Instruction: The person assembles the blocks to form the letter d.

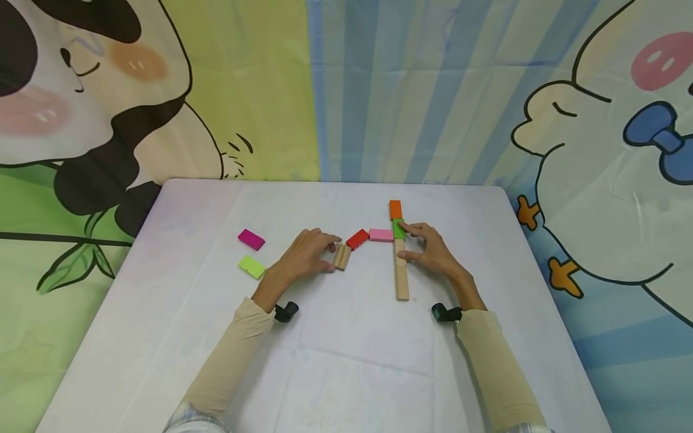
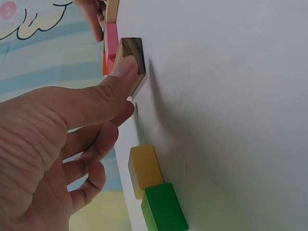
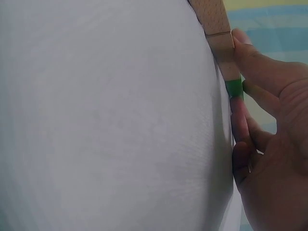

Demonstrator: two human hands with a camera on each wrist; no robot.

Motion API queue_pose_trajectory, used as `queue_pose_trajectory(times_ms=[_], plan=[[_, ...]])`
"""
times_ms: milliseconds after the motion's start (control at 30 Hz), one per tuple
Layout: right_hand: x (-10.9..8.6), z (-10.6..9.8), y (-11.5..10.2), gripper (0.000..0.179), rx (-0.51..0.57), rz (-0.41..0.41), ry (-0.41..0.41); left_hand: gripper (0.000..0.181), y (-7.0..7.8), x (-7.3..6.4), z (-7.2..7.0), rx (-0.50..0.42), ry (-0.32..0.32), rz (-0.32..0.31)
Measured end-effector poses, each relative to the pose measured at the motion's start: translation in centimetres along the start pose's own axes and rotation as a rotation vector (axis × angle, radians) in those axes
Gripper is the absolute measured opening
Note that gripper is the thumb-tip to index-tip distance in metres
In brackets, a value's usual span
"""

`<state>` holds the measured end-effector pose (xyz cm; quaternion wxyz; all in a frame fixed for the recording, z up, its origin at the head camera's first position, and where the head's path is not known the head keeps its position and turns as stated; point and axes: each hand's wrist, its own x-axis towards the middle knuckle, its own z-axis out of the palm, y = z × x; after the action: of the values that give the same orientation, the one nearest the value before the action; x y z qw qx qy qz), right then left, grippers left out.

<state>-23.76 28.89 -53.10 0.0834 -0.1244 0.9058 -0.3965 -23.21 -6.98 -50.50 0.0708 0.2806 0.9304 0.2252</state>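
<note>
Sleeves (image 1: 227, 358) | left hand (image 1: 303, 255) pinches wooden block (image 1: 342, 257) (right hand (image 1: 434, 252) touches green block (image 1: 397, 231))

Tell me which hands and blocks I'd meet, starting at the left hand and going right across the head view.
Left hand, striped wooden block, red block, pink block, green block in one column with the orange block and plain wooden blocks, right hand.

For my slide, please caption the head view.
Left fingers pinch a striped block; right fingers touch a green block.
</note>
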Motion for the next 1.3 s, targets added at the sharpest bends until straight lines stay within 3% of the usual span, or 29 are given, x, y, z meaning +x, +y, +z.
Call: queue_pose_trajectory(times_ms=[167,333,567,767,900,1000,1100,1300], plan=[[0.0,0.1,0.1,0.087,-0.005,0.015,-0.005,0.068,-0.5,-0.7,-0.8,0.004,0.021,-0.022],[-0.1,0.2,0.3,0.087,0.0,0.022,-0.005,0.057,-2.2,-2.2,-2.5,-0.034,0.105,-0.053],[-0.2,0.2,0.6,0.086,0.013,0.007,0.0,0.034,-5.7,-5.2,-5.4,-0.023,0.251,-0.16],[-0.1,0.2,0.5,0.085,0.019,0.005,0.004,0.038,-8.3,-7.3,-6.8,0.045,0.347,-0.309],[0.0,0.3,0.4,0.085,0.016,0.009,0.003,0.051,-9.5,-8.9,-7.1,0.067,0.349,-0.434],[0.1,0.3,0.3,0.086,0.009,0.016,-0.001,0.058,-10.1,-10.1,-7.1,0.068,0.315,-0.485],[0.1,0.4,0.2,0.086,-0.001,0.022,-0.003,0.067,-10.3,-11.2,-7.1,0.064,0.269,-0.497],[0.1,0.3,0.0,0.085,0.012,0.031,-0.001,0.079,-10.0,-12.9,-7.2,0.071,0.206,-0.463]])
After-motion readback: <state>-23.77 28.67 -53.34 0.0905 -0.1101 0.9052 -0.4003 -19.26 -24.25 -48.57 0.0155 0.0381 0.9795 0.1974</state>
